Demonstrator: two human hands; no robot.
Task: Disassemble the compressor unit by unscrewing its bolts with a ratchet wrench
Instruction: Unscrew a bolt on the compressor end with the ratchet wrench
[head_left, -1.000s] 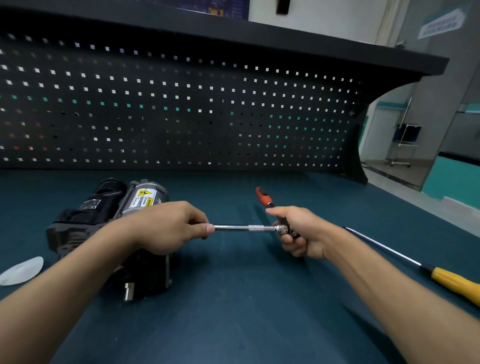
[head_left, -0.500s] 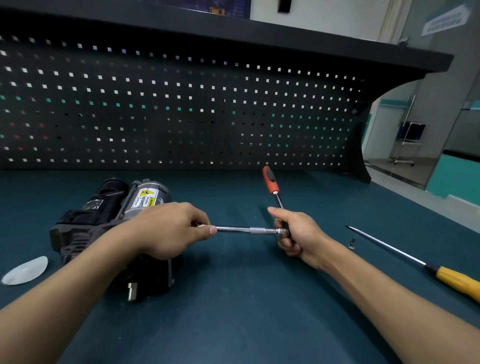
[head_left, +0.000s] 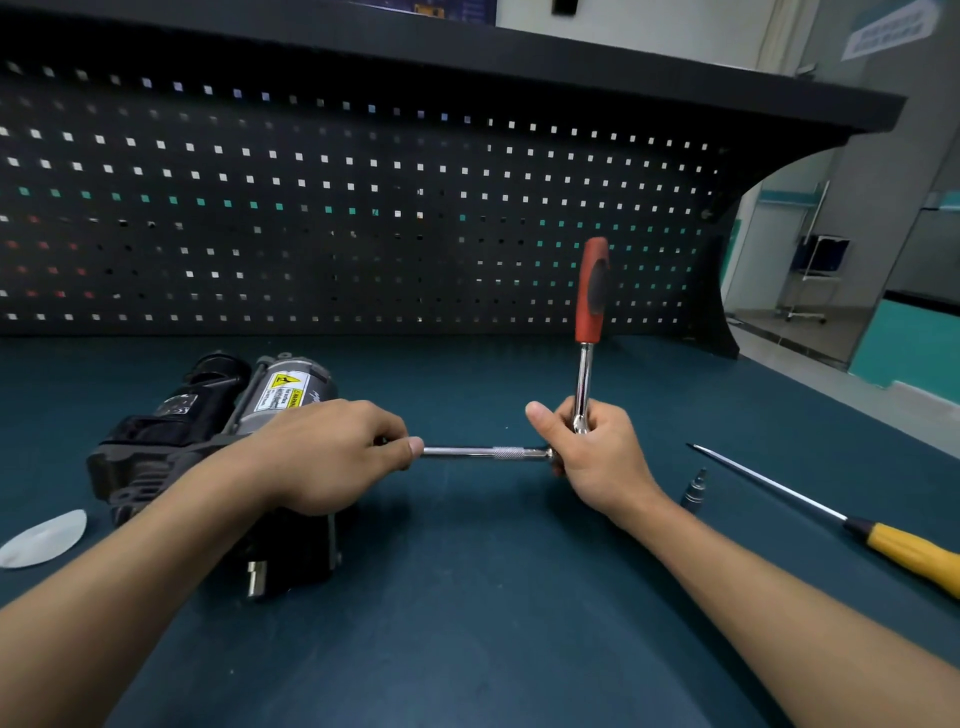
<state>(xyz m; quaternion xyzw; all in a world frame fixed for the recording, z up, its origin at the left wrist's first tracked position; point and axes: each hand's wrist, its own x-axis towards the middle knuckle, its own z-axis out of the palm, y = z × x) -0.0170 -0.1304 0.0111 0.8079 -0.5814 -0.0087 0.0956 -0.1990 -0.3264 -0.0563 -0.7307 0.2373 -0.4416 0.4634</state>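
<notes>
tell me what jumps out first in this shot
The red-handled ratchet wrench stands upright in the middle, gripped by the right hand. A shiny extension bar runs level from it to the left hand, which grips its other end by the black compressor at left. A yellow-handled screwdriver lies at right.

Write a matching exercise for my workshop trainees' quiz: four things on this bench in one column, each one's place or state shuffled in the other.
Things
1. ratchet wrench
2. yellow-handled screwdriver
3. compressor unit
4. white disc

Places or states
a. flat on the mat, far left
b. handle upright, gripped by the right hand
c. flat on the mat, right of the right forearm
d. partly hidden behind the left hand, which holds the extension bar

Pairs: 1-b, 2-c, 3-d, 4-a
</notes>
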